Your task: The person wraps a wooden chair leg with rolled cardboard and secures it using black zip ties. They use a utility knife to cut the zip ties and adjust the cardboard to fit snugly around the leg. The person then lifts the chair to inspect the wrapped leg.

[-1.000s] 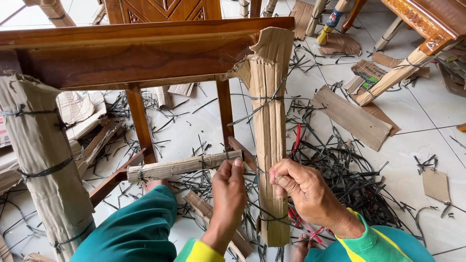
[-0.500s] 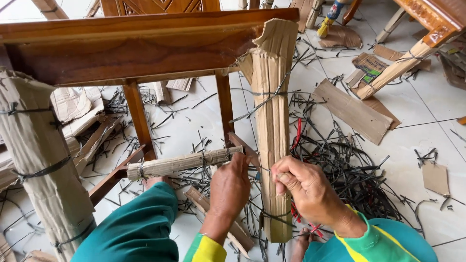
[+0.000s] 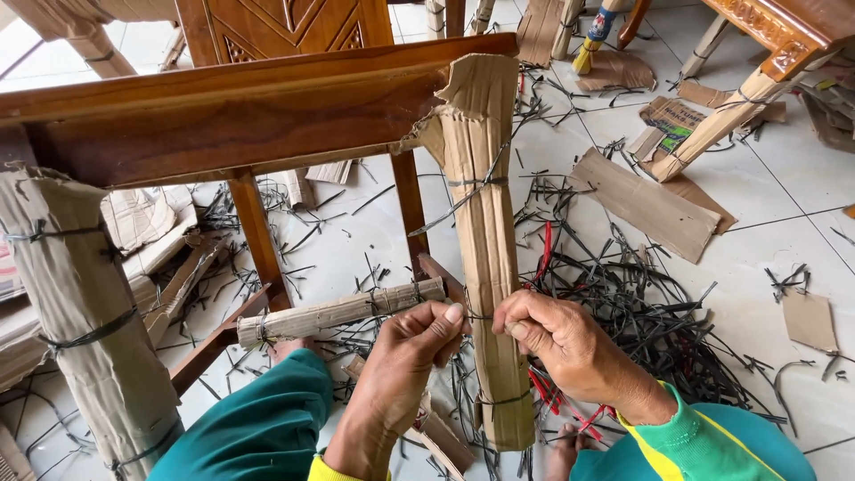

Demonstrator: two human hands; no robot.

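Note:
A wooden table leg wrapped in brown corrugated cardboard (image 3: 485, 223) stands upright in front of me. Black plastic straps bind it near the top, middle and bottom. My left hand (image 3: 405, 365) and my right hand (image 3: 557, 343) meet at its middle, both pinching the thin black strap (image 3: 476, 315) that crosses the cardboard there. A cardboard-wrapped crossbar (image 3: 343, 310) runs left from the leg, just above my left hand. Green sleeves with yellow cuffs cover both my arms.
The brown wooden tabletop frame (image 3: 223, 116) spans the upper view. Another cardboard-wrapped leg (image 3: 85, 312) stands at the left. Cut black strap pieces (image 3: 659, 321) and cardboard scraps (image 3: 646, 205) litter the white tiled floor. More wrapped furniture legs (image 3: 721, 125) lie at the upper right.
Both hands have crept slightly upward and closer together on the leg's middle strap. The view has shifted a little downward.

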